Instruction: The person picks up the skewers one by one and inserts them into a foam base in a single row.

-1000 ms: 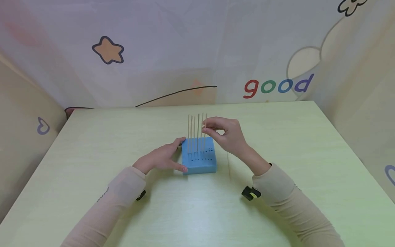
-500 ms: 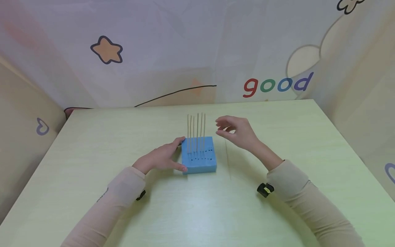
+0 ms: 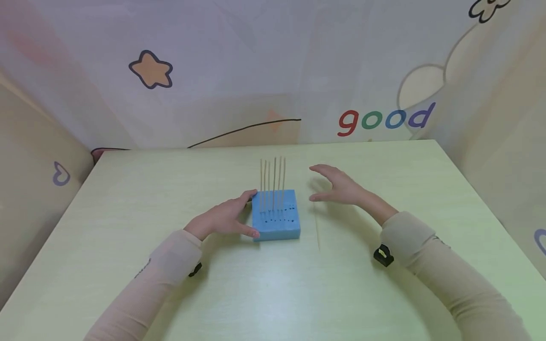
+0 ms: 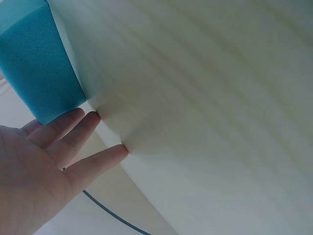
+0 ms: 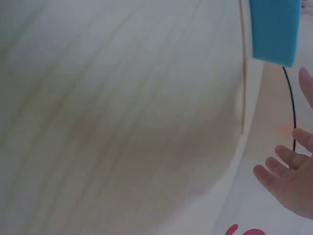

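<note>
A blue foam block [image 3: 277,229] with rows of small holes sits mid-table. Several thin wooden sticks [image 3: 274,177] stand upright in one of its rows. My left hand [image 3: 223,218] holds the block from its left side, thumb at the front corner and fingers at the back corner. In the left wrist view, straight fingers [image 4: 73,139] reach to the end of the block. Right of the block, my right hand [image 3: 341,187] hovers with thumb and fingers spread and nothing between them. One loose stick [image 3: 317,229] lies on the table beneath and in front of it.
The pale wooden table [image 3: 128,199] meets a printed backdrop [image 3: 239,71] at its far edge. Fabric walls [image 3: 503,156] close in at both sides. In the right wrist view, the loose stick [image 5: 244,73] lies close beside the block.
My right hand has let go of the rightmost standing stick, moved away to the right and spread its fingers. That stick stands by itself in the block. My left hand has stayed put.
</note>
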Available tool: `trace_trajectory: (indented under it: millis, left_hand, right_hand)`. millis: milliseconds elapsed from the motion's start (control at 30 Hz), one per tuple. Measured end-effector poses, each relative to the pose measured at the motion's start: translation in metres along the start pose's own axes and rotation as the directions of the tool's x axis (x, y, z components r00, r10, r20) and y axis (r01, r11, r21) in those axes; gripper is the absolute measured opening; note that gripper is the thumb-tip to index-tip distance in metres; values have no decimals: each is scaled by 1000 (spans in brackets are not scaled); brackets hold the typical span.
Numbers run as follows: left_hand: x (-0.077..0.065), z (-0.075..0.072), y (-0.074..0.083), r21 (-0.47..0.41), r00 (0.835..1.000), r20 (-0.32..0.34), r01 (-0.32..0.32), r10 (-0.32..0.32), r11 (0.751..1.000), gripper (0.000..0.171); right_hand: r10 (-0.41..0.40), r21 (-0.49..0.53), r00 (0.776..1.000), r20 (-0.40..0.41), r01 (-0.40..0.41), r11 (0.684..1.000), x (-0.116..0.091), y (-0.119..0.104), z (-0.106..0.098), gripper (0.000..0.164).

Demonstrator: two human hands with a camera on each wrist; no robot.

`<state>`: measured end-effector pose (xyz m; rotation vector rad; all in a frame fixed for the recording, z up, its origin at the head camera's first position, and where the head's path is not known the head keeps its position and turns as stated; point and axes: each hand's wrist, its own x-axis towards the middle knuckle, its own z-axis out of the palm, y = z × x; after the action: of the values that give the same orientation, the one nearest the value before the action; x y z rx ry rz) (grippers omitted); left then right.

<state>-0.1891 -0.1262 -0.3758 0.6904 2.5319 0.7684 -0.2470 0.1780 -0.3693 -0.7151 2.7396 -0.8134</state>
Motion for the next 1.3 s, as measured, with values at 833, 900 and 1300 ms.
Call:
trace_trajectory:
  millis: [833,900,1300]
  left_hand:
    - [0,1,1,13,1000,-6,18,-18,1000,111]
    - [0,1,1,16,1000,-6,20,-20,1000,111]
    - [-1,1,2,9,1000,-7,23,-23,1000,110]
  right_hand:
    - [77,-265,972,222,-16,964,18,23,12,95]
    - [67,-257,974,217,-9,966,20,22,11,93]
    - [104,-101,986,131,-91,991,23,17,9,96]
